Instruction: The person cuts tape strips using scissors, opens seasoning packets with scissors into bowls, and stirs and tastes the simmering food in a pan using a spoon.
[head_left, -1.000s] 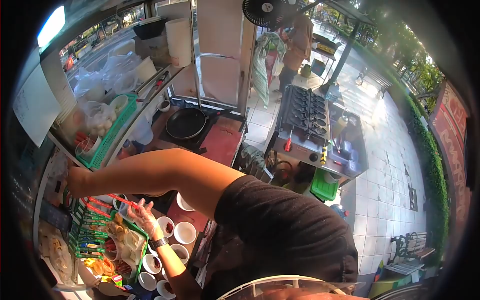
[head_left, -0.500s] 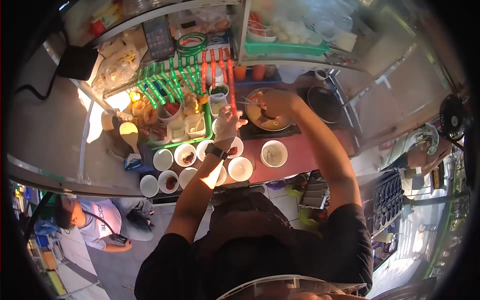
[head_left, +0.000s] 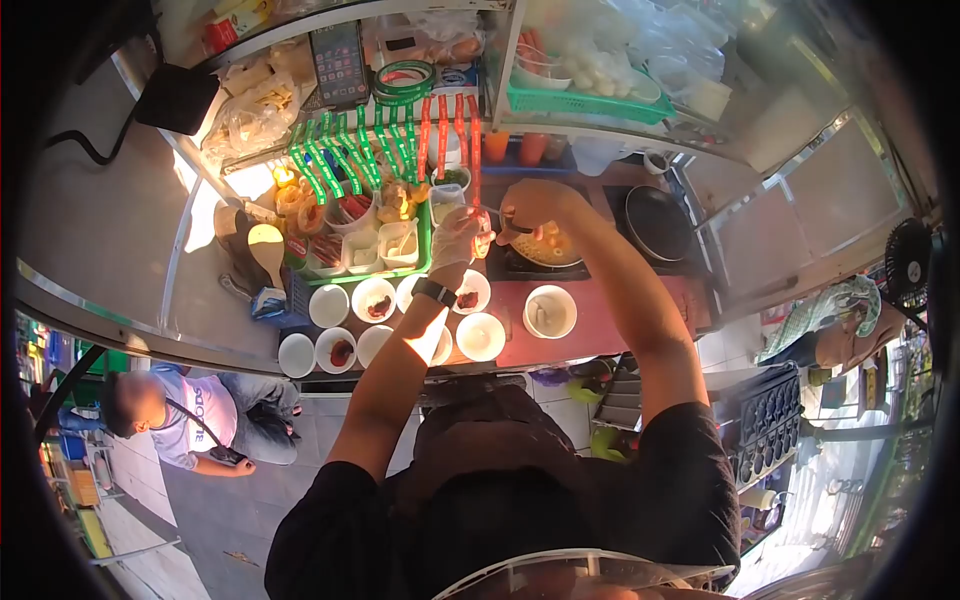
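Note:
My left hand (head_left: pixel 458 240), in a clear glove with a dark watch at the wrist, pinches the lower end of a red strip (head_left: pixel 475 150) that hangs from the shelf. Scissors (head_left: pixel 515 227) with dark handles are in my right hand (head_left: pixel 540 205), their blades pointing at the strip beside my left fingers. Behind my right hand, a pan (head_left: pixel 550 262) holds pale, round pieces of food in liquid. White bowls (head_left: pixel 480 337) stand below my left hand, some with dark red sauce. A larger white bowl (head_left: pixel 550 311) sits on the red board (head_left: pixel 610 310).
Green strips (head_left: pixel 365 145) hang over a green tray (head_left: pixel 420 255) of food containers. An empty black pan (head_left: pixel 658 222) is at the right. Wooden utensils (head_left: pixel 266 250) stand at the left. A seated person (head_left: pixel 205 420) is at lower left, another person (head_left: pixel 850 335) at the right.
The view has swung from the street side to the counter. My right hand has come from the shelf to beside my left, now with scissors, and since moved closer to the strip's end.

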